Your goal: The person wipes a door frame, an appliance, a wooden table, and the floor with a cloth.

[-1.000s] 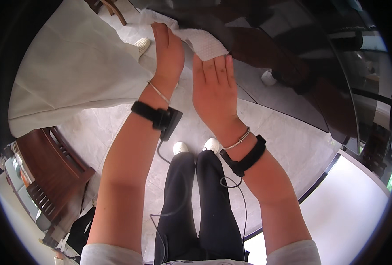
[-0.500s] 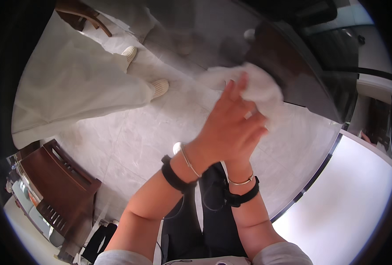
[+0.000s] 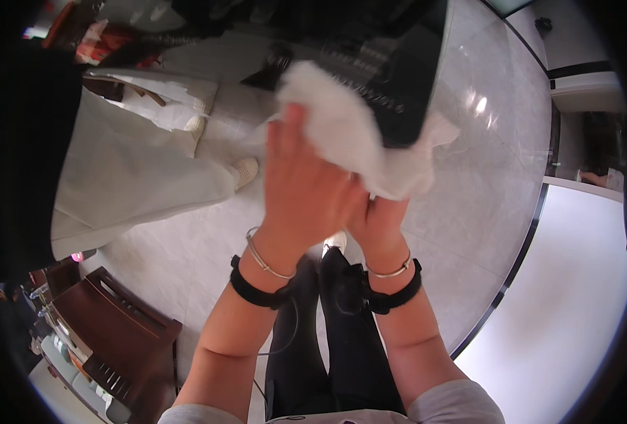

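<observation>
A crumpled white cloth [image 3: 341, 124] lies against a dark, flat panel [image 3: 405, 78] with a rounded corner and pale printing. My left hand [image 3: 305, 185] holds the cloth near its left edge, one finger reaching up over it. Close beside it, my right hand [image 3: 382, 220] grips the cloth's lower edge, below the panel's corner; most of its fingers are hidden under the cloth. What the fingers touch behind the cloth cannot be seen. Each wrist bears a thin metal bangle and a black strap.
To the left stands a person in loose pale trousers [image 3: 144, 169] and light shoes. A dark brown wooden chair [image 3: 108, 325] is at the lower left. At the right is a bright white panel [image 3: 539, 283] with a black edge. Grey tiled floor [image 3: 462, 233] lies below.
Both hands have come apart a little, the left one moving left. The cloth has shifted left and now spreads more fully. The dark panel appears at a different angle, its printing visible.
</observation>
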A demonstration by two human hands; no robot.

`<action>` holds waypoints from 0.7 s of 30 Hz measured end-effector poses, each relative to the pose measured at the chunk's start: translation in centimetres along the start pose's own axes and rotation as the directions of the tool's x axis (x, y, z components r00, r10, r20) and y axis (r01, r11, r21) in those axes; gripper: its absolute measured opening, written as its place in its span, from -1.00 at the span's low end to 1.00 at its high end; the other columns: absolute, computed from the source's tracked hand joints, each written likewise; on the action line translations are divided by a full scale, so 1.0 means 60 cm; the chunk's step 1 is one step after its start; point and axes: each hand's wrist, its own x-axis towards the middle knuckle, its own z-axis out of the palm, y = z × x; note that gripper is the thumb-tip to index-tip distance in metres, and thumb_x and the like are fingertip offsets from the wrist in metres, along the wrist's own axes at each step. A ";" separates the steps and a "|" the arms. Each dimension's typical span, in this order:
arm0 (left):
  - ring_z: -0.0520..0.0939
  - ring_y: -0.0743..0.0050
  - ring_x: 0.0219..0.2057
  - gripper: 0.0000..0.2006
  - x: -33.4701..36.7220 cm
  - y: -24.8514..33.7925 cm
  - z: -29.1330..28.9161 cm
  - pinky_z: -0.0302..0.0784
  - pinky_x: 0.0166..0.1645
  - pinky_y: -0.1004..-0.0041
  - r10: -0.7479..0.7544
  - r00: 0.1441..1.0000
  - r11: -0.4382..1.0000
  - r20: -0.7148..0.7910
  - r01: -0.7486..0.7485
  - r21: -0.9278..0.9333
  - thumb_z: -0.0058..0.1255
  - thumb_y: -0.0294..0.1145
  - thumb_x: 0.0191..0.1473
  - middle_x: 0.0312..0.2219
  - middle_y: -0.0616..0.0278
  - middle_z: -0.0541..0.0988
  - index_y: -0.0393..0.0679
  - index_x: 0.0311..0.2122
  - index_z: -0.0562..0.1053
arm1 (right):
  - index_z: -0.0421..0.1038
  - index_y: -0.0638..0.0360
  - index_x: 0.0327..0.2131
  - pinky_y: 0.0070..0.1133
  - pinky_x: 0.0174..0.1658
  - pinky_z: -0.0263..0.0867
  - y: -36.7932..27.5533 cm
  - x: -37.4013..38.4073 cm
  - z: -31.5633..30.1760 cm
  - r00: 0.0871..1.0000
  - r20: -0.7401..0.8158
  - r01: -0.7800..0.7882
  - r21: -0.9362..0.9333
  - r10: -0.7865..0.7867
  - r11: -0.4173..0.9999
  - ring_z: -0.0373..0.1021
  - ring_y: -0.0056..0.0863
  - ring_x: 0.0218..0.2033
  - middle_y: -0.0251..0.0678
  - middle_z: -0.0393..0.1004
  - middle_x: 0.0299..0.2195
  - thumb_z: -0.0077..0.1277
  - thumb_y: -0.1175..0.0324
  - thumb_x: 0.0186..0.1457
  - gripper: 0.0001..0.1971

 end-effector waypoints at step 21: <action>0.20 -0.03 0.12 -0.54 0.159 0.064 -0.132 0.07 0.18 0.15 -0.056 0.845 0.996 0.532 0.009 0.090 -0.18 -0.43 0.02 0.04 -0.08 0.25 -0.30 0.07 0.19 | 0.28 0.37 -0.09 -0.26 0.16 -0.01 -0.122 0.152 -0.082 0.987 0.158 0.052 -0.426 0.017 0.903 0.01 -0.18 0.18 -0.14 0.10 0.14 -0.13 0.49 -0.06 -0.62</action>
